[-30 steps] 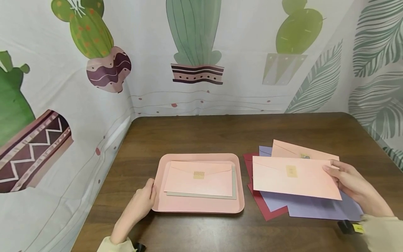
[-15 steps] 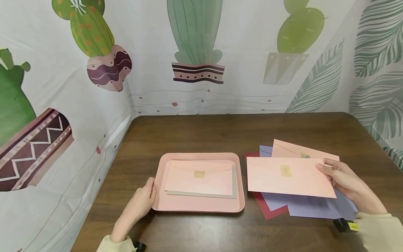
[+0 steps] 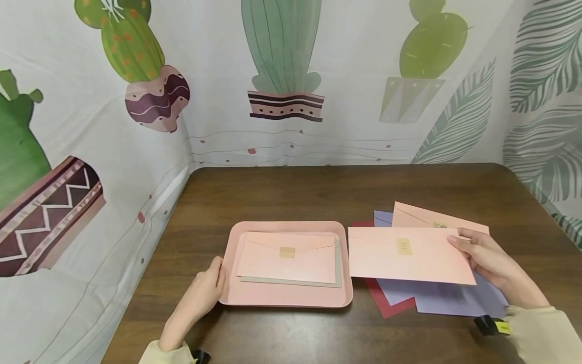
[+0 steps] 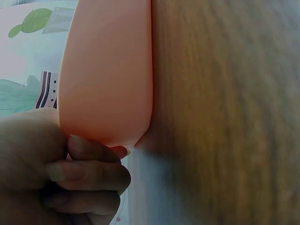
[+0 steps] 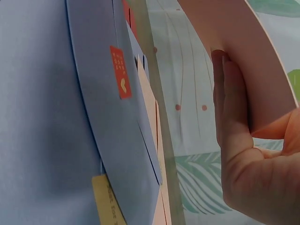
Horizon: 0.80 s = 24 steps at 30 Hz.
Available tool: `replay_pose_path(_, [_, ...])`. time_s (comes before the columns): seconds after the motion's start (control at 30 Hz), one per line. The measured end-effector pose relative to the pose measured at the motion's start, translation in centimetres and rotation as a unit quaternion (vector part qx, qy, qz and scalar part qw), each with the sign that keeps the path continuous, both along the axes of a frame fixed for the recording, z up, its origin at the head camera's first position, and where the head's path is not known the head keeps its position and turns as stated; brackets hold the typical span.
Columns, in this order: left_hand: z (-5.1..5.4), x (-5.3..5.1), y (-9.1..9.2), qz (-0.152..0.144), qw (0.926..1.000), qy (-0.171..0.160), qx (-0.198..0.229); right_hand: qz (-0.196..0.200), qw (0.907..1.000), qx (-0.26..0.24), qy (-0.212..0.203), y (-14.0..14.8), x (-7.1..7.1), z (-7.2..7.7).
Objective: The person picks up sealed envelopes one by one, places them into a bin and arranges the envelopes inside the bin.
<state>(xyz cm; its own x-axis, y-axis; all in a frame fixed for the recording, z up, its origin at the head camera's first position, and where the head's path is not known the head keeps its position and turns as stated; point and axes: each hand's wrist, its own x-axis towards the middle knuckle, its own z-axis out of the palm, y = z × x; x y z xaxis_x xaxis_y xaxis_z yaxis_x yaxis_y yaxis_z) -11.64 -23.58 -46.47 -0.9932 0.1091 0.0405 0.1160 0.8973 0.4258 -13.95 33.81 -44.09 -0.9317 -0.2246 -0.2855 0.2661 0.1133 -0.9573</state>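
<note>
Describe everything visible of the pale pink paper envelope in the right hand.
The rectangular, pale pink paper envelope looks smooth, flap side showing, with a small yellowish rectangular sticker near its middle. The bare right hand pinches its right end, thumb on top, holding it above purple paper envelopes. Its left end reaches the edge of a shallow pink rectangular tray in the head view; contact is unclear.

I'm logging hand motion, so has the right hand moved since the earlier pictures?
Yes. Against the fixed table, the right hand has moved left, toward the tray, holding a pink envelope.
</note>
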Motion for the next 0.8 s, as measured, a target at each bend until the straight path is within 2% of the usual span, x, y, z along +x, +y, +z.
replay_pose_path(0.13, [0.1,0.1,0.0,0.002,1.0000,-0.005,0.000,0.010,0.9999,0.002,0.001,-0.5,-0.1,0.0])
replay_pose_path(0.43, [0.1,0.1,0.0,0.004,1.0000,-0.007,-0.004,0.018,0.9994,-0.030,-0.003,-1.4,-0.3,0.1])
replay_pose_path(0.63, [0.2,0.1,0.0,0.008,0.9998,-0.018,0.000,0.023,0.9996,-0.019,-0.004,-1.9,-0.6,0.4])
replay_pose_path(0.8, [0.1,0.1,0.0,0.005,0.9999,-0.013,-0.002,0.027,0.9996,-0.007,-0.003,-2.5,-0.8,0.5])
